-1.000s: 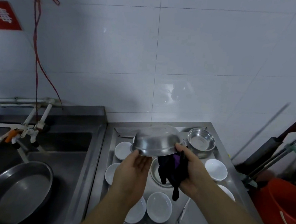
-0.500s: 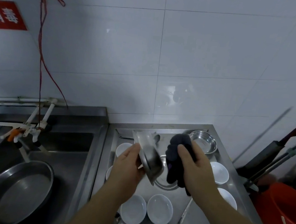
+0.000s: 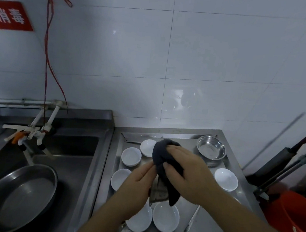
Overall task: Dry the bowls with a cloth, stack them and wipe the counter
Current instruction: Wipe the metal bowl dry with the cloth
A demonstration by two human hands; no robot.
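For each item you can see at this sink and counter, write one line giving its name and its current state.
Left hand: gripping a steel bowl, mostly hidden.
Right hand: pressing the dark cloth against that bowl.
Steel bowl: held tilted on edge, above the counter.
Second steel bowl: upright on the counter, appears empty.
White bowls: upright, spread singly, not stacked.
Large steel basin: lying in the sink, empty.

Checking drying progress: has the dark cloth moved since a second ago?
Yes. The dark cloth rose from hanging under the right hand, now bunched higher, toward the wall.
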